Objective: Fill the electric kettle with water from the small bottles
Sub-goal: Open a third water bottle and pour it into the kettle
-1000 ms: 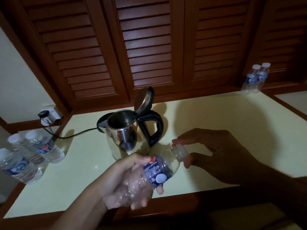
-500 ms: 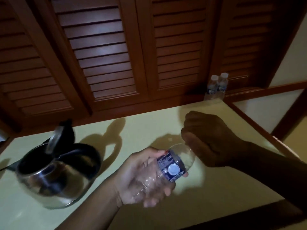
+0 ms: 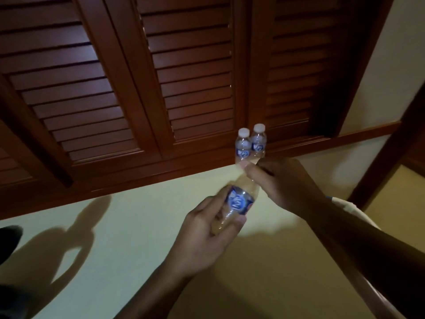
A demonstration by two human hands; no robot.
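A small bottle (image 3: 239, 201) with a blue label is held above the pale worktop (image 3: 138, 249), tilted so that its neck points up and to the right. Its lower body is gripped by the left hand (image 3: 207, 236), whose fingers are curled round it. The neck end is enclosed by the right hand (image 3: 282, 183), whose fingers are curled over it (the cap itself is hidden, so it cannot be told whether it is on or off). How much water is left inside cannot be told in the dim light.

Two capped bottles (image 3: 243, 146) are set upright at the back of the worktop, touching each other, just beyond the right hand and against the base of the louvred wooden doors (image 3: 184, 77).

A dark shape (image 3: 9, 240) is cut off by the left edge of the view, well apart from both hands; what it is cannot be told. A broad shadow (image 3: 69, 245) is cast on the worktop beside it.
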